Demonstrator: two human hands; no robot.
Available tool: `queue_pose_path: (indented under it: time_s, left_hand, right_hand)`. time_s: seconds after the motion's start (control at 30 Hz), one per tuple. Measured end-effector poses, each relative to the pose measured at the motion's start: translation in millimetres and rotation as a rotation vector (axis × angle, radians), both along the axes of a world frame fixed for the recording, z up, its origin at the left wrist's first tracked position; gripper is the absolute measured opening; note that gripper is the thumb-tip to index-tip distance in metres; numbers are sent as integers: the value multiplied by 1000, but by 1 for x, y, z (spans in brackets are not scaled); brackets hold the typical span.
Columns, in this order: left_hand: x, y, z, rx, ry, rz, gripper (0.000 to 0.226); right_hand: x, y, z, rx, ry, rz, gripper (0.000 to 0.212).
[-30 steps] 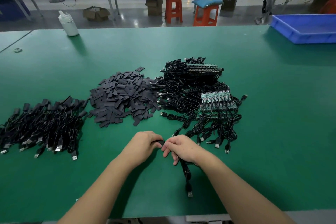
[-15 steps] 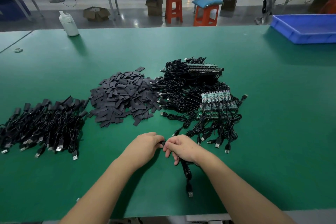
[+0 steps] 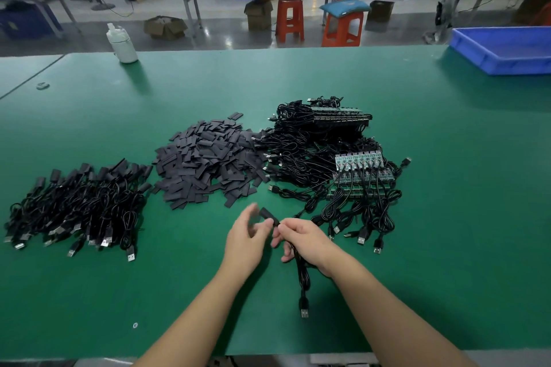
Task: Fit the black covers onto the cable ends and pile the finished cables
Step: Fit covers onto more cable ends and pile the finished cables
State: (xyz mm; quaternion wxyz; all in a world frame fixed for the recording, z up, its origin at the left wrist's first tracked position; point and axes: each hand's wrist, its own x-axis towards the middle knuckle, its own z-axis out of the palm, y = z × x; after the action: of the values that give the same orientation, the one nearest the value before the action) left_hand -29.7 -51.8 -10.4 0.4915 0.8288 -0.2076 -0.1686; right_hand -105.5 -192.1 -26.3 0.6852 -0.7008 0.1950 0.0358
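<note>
On the green bench (image 3: 417, 247), the heap of loose black covers (image 3: 208, 164) serves as the landmark. Just in front of it, toward the person, the right hand (image 3: 307, 240) has its fingers curled round a black cable (image 3: 301, 271), pinching it near the covered end (image 3: 268, 216), which sticks out up and to the left of the grip. The rest of that cable hangs down from the hand and ends in a metal USB plug (image 3: 304, 311) lying on the bench. The left hand (image 3: 247, 238) sits just beside the covered end with its fingers loosely spread; motion blur hides whether a fingertip touches the cover, and its grip encloses nothing. To the left of the heap lies the pile of finished cables (image 3: 77, 205), their plugs pointing toward the person. To the right of the heap, touching it, is a tangle of unfinished cables (image 3: 313, 158) with green circuit boards (image 3: 357, 161) at their ends.
</note>
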Motion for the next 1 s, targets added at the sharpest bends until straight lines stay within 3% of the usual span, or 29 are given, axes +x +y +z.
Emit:
queue_pose_path:
  time_s: [0.07, 0.2, 0.33, 0.47, 0.63, 0.83, 0.93, 1.0]
  left_hand:
    - [-11, -3, -1, 18, 30, -86, 23]
    - [-29, -12, -1, -5, 24, -118, 33]
    - [-40, -16, -4, -102, 152, -17, 42]
    - [-42, -19, 0, -89, 225, 83, 23]
    - [-33, -9, 2, -134, 197, 78, 6]
    - [25, 31, 21, -95, 128, 209, 4]
    - [79, 68, 39, 66, -74, 289, 8]
    - [118, 92, 53, 237, -266, 375, 15]
  right_hand:
    - [-1, 1, 0, 59, -27, -57, 25]
    - [-3, 2, 3, 188, -84, -256, 26]
    - [-3, 8, 8, 258, -100, -341, 25]
    - [1, 22, 17, 403, -134, -424, 31]
    - [12, 33, 28, 420, -158, -486, 24]
    - [12, 28, 23, 125, -37, -302, 17]
    - [3, 25, 13, 65, 86, -50, 22]
    - [0, 23, 7, 54, 93, -27, 23]
